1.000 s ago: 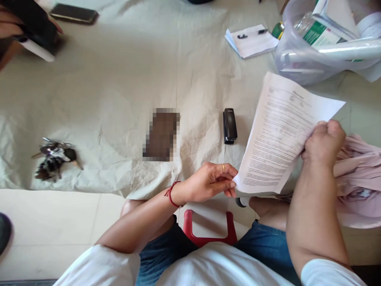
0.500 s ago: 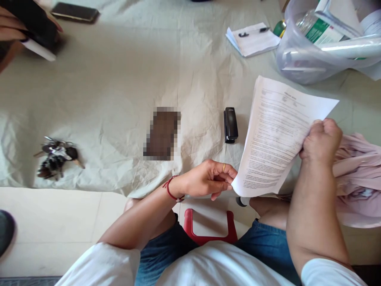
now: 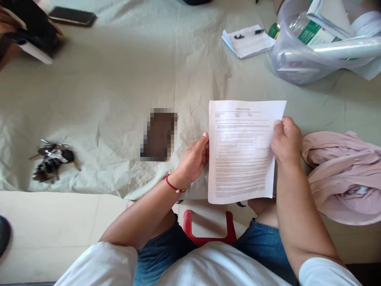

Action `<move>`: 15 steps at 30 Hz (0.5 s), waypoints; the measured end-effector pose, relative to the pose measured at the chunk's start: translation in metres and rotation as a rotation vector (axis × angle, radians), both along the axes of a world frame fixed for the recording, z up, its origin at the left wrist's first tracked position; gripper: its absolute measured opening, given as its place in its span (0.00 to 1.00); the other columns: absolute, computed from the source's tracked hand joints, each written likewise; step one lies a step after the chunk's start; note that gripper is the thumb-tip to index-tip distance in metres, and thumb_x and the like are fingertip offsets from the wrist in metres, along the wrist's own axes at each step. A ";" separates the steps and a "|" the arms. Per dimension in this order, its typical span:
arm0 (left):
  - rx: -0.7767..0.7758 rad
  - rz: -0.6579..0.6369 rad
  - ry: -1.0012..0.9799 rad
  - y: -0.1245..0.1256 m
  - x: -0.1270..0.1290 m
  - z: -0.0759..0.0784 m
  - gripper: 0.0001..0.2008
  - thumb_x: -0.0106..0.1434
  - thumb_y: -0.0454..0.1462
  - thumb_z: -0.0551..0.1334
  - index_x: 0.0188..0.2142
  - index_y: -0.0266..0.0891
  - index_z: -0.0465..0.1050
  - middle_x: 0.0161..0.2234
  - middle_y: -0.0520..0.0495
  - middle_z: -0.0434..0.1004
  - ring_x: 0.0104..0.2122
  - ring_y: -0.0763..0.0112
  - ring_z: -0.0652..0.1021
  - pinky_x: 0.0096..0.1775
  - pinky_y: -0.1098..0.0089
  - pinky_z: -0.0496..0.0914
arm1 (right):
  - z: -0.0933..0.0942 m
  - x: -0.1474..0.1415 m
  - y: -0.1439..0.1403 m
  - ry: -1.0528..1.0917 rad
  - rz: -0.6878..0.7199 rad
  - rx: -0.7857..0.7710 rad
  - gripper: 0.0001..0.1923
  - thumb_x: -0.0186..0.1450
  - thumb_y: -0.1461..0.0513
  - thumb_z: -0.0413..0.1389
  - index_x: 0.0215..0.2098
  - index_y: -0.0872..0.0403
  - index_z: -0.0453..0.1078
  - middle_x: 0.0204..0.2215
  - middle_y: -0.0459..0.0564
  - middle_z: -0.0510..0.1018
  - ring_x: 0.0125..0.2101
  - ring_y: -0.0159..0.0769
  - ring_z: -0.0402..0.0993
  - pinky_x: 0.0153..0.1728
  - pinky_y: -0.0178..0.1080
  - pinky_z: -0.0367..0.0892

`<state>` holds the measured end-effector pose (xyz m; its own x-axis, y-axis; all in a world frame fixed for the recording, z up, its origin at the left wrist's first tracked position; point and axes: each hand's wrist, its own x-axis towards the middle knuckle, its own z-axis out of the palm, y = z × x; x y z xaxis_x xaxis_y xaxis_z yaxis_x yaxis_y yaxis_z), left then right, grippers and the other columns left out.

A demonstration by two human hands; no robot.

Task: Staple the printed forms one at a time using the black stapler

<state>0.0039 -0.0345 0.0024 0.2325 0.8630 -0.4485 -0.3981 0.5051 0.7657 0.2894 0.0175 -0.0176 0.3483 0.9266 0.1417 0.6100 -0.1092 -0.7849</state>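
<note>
I hold a printed sheet of paper (image 3: 241,153) upright and square in front of me over the table's near edge. My left hand (image 3: 193,161) grips its left edge, fingers behind the sheet. My right hand (image 3: 286,140) is closed on its right edge. The black stapler seen earlier is hidden behind the paper.
A grey cloth (image 3: 119,79) covers the table. On it lie a bunch of keys (image 3: 50,159), a blurred dark object (image 3: 159,135), a phone (image 3: 72,16), a notepad with a pen (image 3: 247,39), a clear plastic bag of items (image 3: 315,43) and a pink garment (image 3: 342,174). Another person's hand (image 3: 18,28) holds a dark object at far left.
The sheet swung left and turned from tilted to straight, covering the stapler. My left hand went from the bottom corner to the left edge. My right hand moved left with the paper.
</note>
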 end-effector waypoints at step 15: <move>-0.030 0.315 0.034 0.002 -0.005 -0.012 0.17 0.63 0.46 0.76 0.44 0.39 0.82 0.46 0.42 0.88 0.48 0.58 0.85 0.51 0.61 0.79 | 0.024 -0.008 -0.014 0.722 0.247 -0.291 0.25 0.51 0.44 0.79 0.33 0.49 0.79 0.26 0.43 0.76 0.25 0.32 0.67 0.23 0.35 0.64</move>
